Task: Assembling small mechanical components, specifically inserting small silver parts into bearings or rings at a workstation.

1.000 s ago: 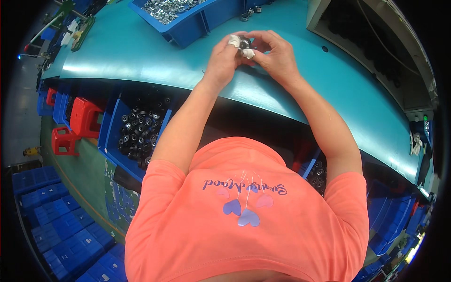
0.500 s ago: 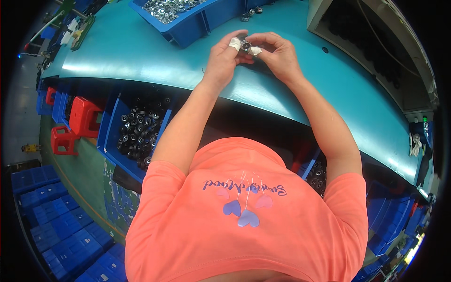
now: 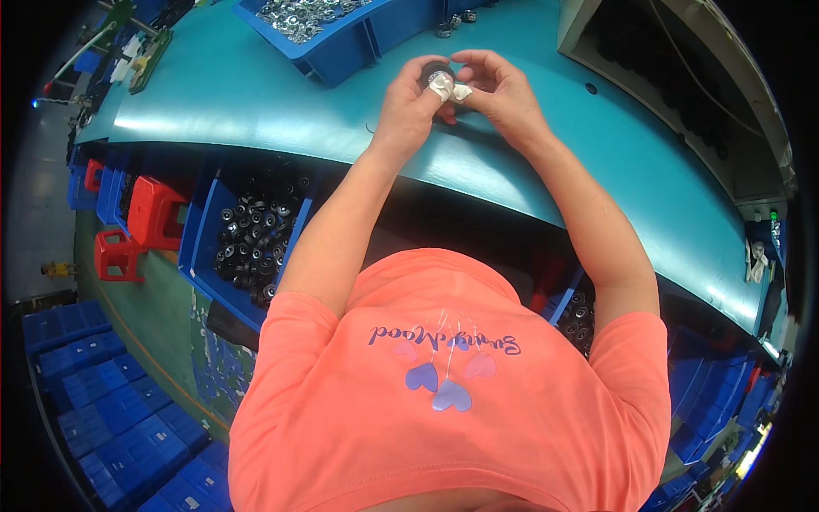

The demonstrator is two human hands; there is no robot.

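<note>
A small black wheel (image 3: 436, 68) with a pale metallic centre is gripped in my left hand (image 3: 404, 109), above the turquoise tabletop. White wrapping covers both thumb tips, and the left thumb lies across the wheel's near face. My right hand (image 3: 510, 96) is close beside it, fingers curled and thumb tip up against the left thumb. Whatever the right fingertips pinch, if anything, is hidden. Beyond the hands, a blue bin (image 3: 334, 53) contains many shiny metal parts (image 3: 300, 19). A few loose metal parts (image 3: 444, 30) rest on the table next to it.
The turquoise table (image 3: 256, 107) curves across the view. A grey box-like housing (image 3: 725, 51) with a dark interior stands at right. Below the table edge, a blue crate (image 3: 198, 247) holds black wheels (image 3: 252, 239). Red stools (image 3: 153, 213) and stacked blue crates (image 3: 119, 427) are at left.
The wheel has turned in my left hand, showing more of its black rim. My left thumb has shifted right across it, and the metal hub between the thumbs is now covered.
</note>
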